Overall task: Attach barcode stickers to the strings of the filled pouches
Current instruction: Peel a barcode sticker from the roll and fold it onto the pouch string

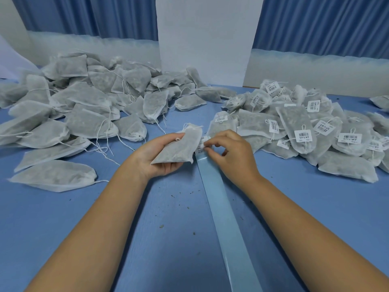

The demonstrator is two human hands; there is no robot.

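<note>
One pouch in hand, a sticker being pinched beside it.

From where I stood, the person's left hand (160,153) was curled round a filled pouch (179,147) near the middle of the blue table (63,228), its tied neck and string pointing to about one o'clock. The right hand (230,153), just at three o'clock of that pouch, pinched a barcode sticker (201,146) between thumb and forefinger at the far end of a pale backing strip (227,218); the strip ran along the table from five o'clock up to the hands. A heap of untagged pouches (84,106) lay at ten o'clock, strings trailing loose, and a heap of tagged pouches (305,127) lay at two o'clock, barcodes showing. Blue curtains (315,22) hung behind at twelve o'clock.
</note>
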